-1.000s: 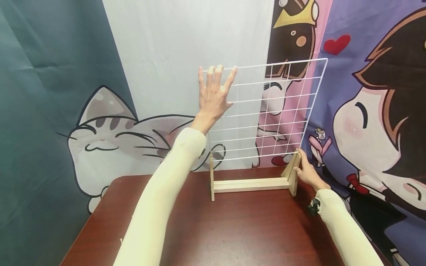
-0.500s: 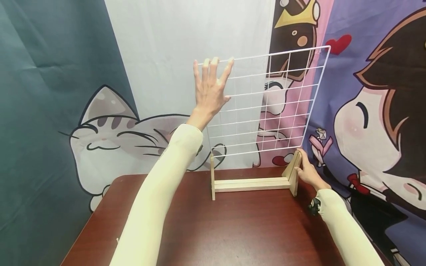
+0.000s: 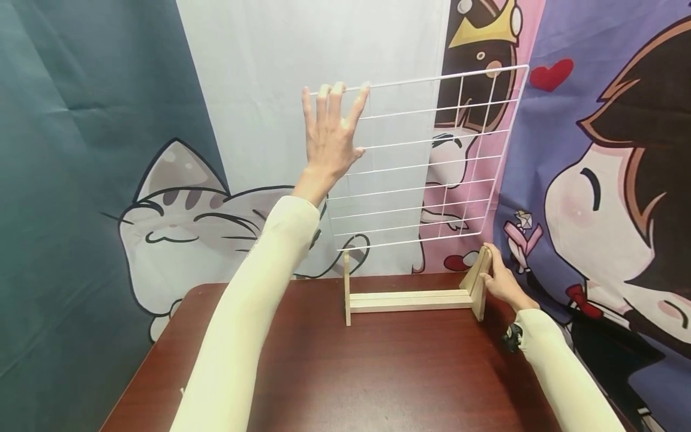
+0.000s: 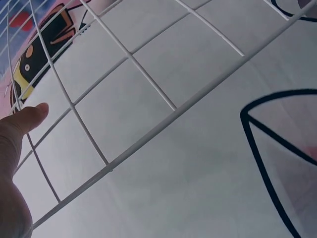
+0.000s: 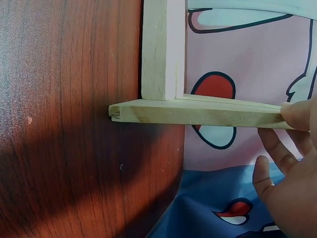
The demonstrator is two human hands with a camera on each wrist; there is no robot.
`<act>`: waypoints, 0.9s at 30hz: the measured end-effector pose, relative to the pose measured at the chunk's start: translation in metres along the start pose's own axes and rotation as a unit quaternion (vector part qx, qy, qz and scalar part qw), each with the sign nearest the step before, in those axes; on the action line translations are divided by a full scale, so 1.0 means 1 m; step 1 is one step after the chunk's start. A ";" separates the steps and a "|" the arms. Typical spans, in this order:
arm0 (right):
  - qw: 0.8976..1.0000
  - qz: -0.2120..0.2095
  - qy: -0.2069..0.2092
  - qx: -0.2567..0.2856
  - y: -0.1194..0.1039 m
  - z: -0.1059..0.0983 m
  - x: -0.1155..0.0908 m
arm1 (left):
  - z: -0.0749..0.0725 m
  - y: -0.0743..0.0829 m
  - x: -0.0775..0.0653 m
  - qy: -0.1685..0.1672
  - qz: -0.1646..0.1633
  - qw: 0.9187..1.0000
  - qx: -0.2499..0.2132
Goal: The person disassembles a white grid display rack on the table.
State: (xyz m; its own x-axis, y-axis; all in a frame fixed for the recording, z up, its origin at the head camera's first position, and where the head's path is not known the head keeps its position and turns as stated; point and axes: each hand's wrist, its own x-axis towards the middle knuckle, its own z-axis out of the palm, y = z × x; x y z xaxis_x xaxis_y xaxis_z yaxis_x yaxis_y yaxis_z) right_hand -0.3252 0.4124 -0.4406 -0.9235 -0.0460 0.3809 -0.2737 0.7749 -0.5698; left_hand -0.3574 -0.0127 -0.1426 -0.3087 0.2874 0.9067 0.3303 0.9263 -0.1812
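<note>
the head view is bright and mostly even; the pale sleeves (image 3: 245,324) look washed out, with few folds showing. soft glare lies on the near middle of the table (image 3: 378,372), and a dark shadow spreads at the right, beside the right arm. thin white bars of the wire rack (image 3: 406,144) fade against the pale cloth (image 3: 302,36). the left wrist view is dimmer and greyer, with the left hand (image 4: 7,163) in shade. in the right wrist view, speckled shine marks the near tabletop, broad shadows darken its right side, and the wooden stand (image 5: 198,115) looks pale and crisp.
</note>
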 end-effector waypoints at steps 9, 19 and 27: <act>1.000 0.002 -0.002 -0.003 0.001 0.002 0.000 | -0.009 -0.029 -0.002 -0.026 0.000 0.999 -0.023; 1.000 -0.004 0.001 -0.006 0.002 0.003 -0.002 | -0.023 -0.059 -0.016 -0.075 -0.023 0.996 -0.040; 1.000 -0.003 0.000 -0.007 0.000 0.001 -0.002 | -0.032 -0.082 -0.036 -0.109 -0.006 0.993 -0.044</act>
State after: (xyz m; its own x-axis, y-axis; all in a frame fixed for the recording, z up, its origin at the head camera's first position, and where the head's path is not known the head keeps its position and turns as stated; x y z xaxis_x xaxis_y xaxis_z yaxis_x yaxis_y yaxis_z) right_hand -0.3239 0.4118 -0.4420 -0.9219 -0.0504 0.3841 -0.2752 0.7831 -0.5577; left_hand -0.3448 -0.1071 -0.1481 -0.4964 0.3308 0.8026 0.3988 0.9081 -0.1277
